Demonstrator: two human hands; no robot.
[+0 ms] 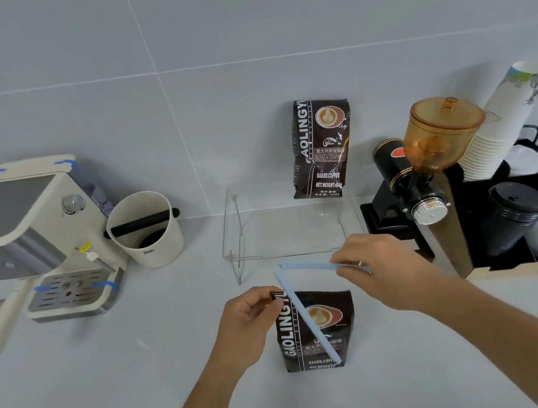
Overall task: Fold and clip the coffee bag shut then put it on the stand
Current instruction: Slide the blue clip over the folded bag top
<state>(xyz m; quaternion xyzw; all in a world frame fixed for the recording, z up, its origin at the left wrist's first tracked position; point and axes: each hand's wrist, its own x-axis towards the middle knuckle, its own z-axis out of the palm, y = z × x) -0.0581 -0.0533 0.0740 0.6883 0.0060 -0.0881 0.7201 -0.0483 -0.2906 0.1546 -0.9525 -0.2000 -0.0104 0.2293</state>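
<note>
Our left hand point(249, 320) pinches the coffee bag point(316, 332) top; our right hand point(373, 265), at two o'clock, grips the open clip point(303, 297).

A coffee-making corner, most likely a kitchen or small café station: pale grey tiled wall point(237, 35) behind a plain pale bench point(79, 386). At the bench's left edge stands a cream espresso machine point(33, 233) with a knock box point(145, 230) beside it. Toward the right edge are a coffee grinder point(428, 164) with an amber hopper, a stack of paper cups point(499, 130) and black lids point(516, 200) in a dark organiser
</note>
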